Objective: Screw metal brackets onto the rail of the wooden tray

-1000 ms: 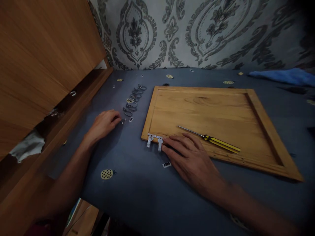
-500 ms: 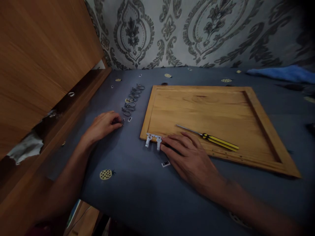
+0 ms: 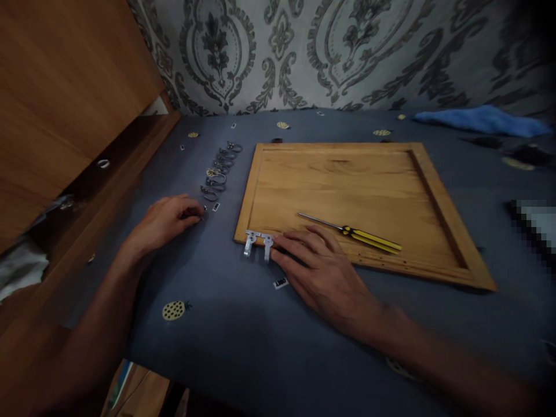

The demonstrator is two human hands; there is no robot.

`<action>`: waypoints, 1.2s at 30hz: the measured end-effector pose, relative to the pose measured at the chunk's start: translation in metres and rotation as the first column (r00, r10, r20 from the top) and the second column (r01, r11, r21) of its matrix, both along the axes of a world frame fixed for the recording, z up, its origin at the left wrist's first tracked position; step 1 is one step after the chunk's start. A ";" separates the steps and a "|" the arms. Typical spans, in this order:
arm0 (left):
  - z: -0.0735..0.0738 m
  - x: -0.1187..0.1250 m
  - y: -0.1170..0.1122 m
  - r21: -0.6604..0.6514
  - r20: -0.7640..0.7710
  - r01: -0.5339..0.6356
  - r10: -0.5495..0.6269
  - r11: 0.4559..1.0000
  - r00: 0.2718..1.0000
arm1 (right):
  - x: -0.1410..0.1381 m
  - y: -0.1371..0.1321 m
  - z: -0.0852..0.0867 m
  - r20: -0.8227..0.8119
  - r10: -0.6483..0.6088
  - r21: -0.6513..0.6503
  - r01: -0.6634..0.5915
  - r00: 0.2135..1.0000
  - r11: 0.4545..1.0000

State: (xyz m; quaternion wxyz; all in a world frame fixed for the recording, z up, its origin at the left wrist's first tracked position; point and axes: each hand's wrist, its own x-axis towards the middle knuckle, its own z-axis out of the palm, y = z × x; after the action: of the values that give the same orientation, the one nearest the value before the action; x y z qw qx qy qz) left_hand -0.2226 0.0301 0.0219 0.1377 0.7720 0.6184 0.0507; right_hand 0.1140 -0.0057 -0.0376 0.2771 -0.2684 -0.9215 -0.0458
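On the left, my left hand [image 3: 170,219] has its thumb and forefinger pinched together at the cloth. A tiny metal piece that looks like a screw shows at the fingertips, mostly hidden. Another small metal bit [image 3: 205,207] lies beside them. My right hand [image 3: 324,272] rests across the near edge of the framed wooden panel [image 3: 347,188]. Its thumb and fingertips hold a silver two-armed metal hinge [image 3: 259,237] at the panel's near left corner, arms hanging over the edge. Above the right hand, a yellow and black screwdriver [image 3: 351,233] lies on the panel.
Several dark metal loop-shaped pieces [image 3: 214,180] lie in a row left of the panel. The blue cloth-covered table [image 3: 208,341] meets a patterned wall. A wooden cabinet [image 3: 73,75] stands at left. A blue cloth [image 3: 482,120] lies at back right, and a dark-edged object [image 3: 538,223] at right.
The whole view has shifted, so the panel and hands appear further left. Both hands keep nearly the same place beside the hinge and the loop-shaped pieces.
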 end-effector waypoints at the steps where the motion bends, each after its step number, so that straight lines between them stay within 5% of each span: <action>1: 0.000 0.000 0.000 0.005 0.003 -0.003 0.003 1.000 1.000 | 0.000 0.000 0.000 0.000 -0.001 -0.009 0.001 1.000 1.000; 23: 0.006 -0.003 0.002 0.024 0.097 0.102 -0.104 0.994 0.990 | -0.002 -0.003 0.001 -0.034 -0.011 -0.018 0.010 0.999 1.000; 36: 0.003 -0.008 0.002 0.010 0.001 0.149 -0.149 0.989 0.989 | -0.002 -0.003 0.000 -0.033 -0.023 -0.032 0.022 0.999 0.999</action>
State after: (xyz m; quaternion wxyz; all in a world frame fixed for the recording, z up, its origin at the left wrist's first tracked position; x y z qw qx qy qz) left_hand -0.2309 0.0320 0.0252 0.1377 0.8166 0.5588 0.0438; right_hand 0.1125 -0.0090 -0.0380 0.2874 -0.2839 -0.9143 -0.0300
